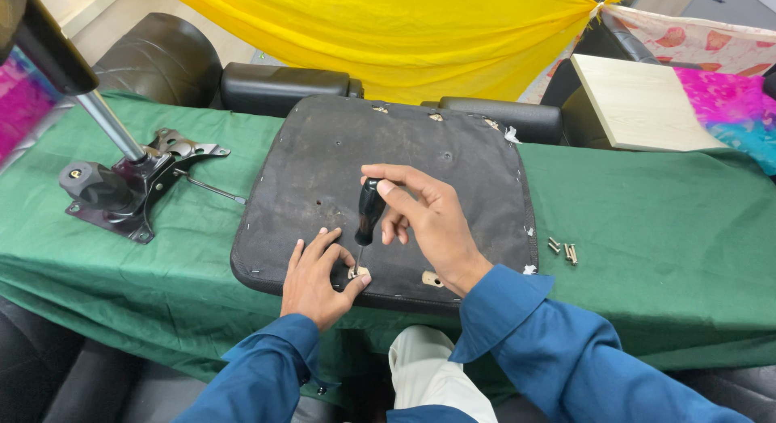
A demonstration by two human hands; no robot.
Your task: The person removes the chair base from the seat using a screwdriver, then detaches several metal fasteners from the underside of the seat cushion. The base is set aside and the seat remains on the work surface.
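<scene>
Green-clothed table [663,229] carries the upturned black fabric-covered chair seat base [388,189]; the black metal tilt mechanism with chrome gas cylinder [129,185] lies well apart at the left, detached. Right hand [428,217] is wrapped around a black-handled screwdriver [369,213], tip down at a fitting on the seat's near edge [358,272], probably a screw, too small to confirm. Left hand [315,277] pinches that spot, fingers spread. Loose silver screws [563,249] lie on the cloth at the right, so several look already out; this one is in progress.

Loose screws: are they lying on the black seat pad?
No, the loose screws lie on the green cloth, right of the seat pad.
</scene>
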